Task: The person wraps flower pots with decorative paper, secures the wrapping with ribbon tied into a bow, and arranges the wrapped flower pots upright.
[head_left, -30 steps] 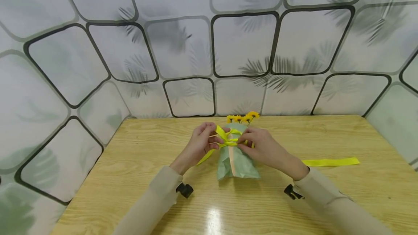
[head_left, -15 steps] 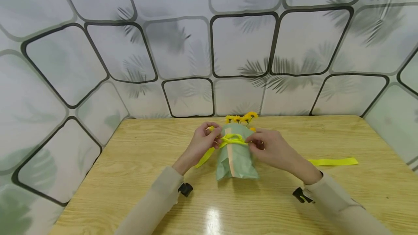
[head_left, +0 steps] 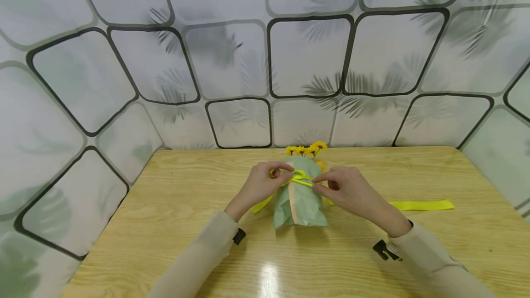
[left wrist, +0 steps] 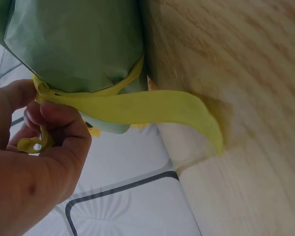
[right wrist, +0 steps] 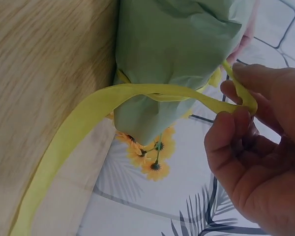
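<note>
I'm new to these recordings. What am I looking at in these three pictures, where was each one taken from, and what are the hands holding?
There is no machine here: a person works with two bare hands. The wide picture comes from a camera worn on the head, looking down at a wooden table. The other two come from cameras strapped to each wrist, so they show the same scene from very close and at odd angles.

On the table lies a small bouquet wrapped in green paper, with yellow flowers showing at its far end. A yellow ribbon goes round the wrap. The left hand pinches a loop of the ribbon on one side, and the right hand pinches it on the other. One loose ribbon end trails across the table to the right.
</note>
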